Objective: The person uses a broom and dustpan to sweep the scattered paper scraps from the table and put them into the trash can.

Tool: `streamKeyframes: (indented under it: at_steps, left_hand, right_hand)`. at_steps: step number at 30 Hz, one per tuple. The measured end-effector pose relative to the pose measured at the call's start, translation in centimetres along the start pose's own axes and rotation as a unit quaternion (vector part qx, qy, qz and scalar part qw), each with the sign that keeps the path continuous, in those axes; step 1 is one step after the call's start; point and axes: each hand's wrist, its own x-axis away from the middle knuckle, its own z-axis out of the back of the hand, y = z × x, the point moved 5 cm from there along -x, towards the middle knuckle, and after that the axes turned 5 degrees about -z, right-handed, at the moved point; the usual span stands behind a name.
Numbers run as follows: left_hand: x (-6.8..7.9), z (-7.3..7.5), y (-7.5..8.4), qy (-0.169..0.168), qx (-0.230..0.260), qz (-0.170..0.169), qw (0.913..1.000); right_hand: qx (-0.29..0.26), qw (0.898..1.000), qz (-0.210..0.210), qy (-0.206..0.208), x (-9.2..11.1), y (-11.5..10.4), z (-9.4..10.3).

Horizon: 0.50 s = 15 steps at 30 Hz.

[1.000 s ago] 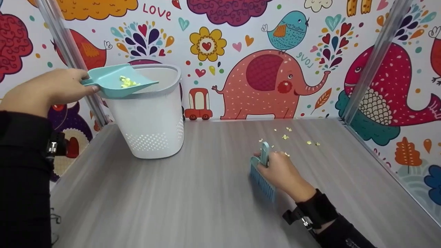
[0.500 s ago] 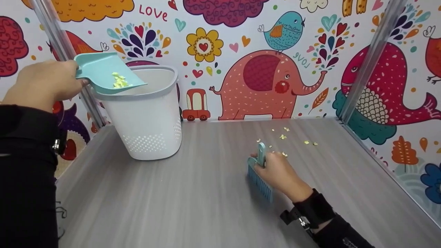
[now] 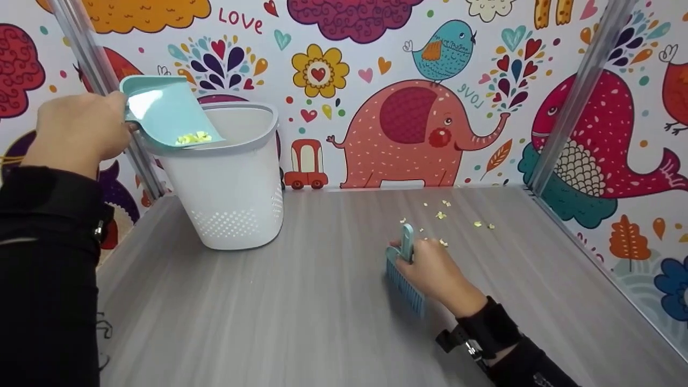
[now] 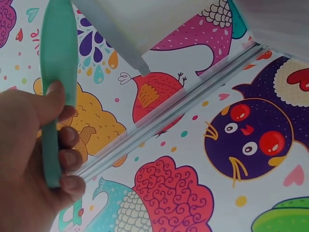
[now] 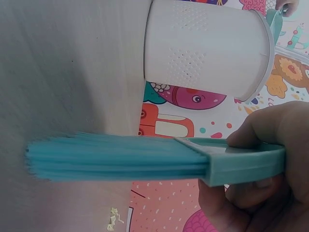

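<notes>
My left hand (image 3: 86, 126) grips the handle of a light teal dustpan (image 3: 174, 110), tilted over the rim of a white trash bin (image 3: 231, 183). Small yellow scraps (image 3: 194, 138) lie gathered near the dustpan's lower lip. In the left wrist view, curled fingers and thumb wrap the dustpan handle (image 4: 50, 145). On the right, my right hand (image 3: 435, 269) holds a teal hand brush (image 3: 404, 287) with its bristles down at the table. The right wrist view shows the blue bristles (image 5: 116, 157) side-on and the thumb on the brush's back.
Several loose yellow scraps (image 3: 441, 215) are scattered on the grey table (image 3: 301, 322) beyond the brush. A patterned wall panel (image 3: 371, 64) closes off the back, with metal corner posts (image 3: 570, 97) at both sides. The bin stands at the back left.
The dustpan has moved slightly left and tipped more steeply toward the bin. Its scraps have slid down to the lower lip. The right hand and brush stay in place.
</notes>
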Motion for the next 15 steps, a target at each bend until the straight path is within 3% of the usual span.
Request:
streamKeyframes:
  at_steps: [15]
  left_hand:
    - [0.66, 0.76, 0.90, 0.033, -0.034, -0.005, 0.9988]
  right_hand:
    - [-0.003, 1.000, -0.017, 0.004, 0.00, -0.03, -0.07]
